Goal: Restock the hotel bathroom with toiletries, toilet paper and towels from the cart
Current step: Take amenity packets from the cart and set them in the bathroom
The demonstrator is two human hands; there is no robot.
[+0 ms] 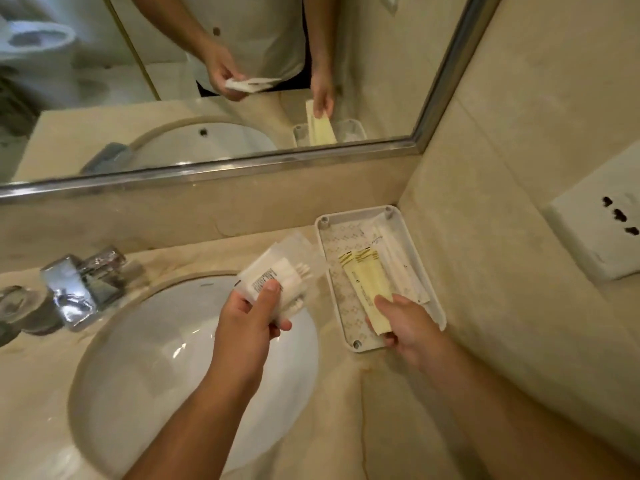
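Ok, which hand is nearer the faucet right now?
Left. The left hand, gripping clear packets, is over the sink to the right of the faucet; the right hand is farther right, holding yellow sachets over the white tray.

- Pale yellow sachets point(367, 282): long, flat and overlapping, they lie lengthwise in the tray. The right hand point(405, 327) pinches their near end.
- White wrapped sticks point(398, 261): they lie along the tray's right side, just beside the yellow sachets.
- Clear-wrapped white packets point(273, 278): a small stack, one with a printed label, gripped by the left hand point(249, 317) just left of the tray.
- Tray point(346, 237): white, a rounded rectangle with a patterned liner, set in the counter's corner.
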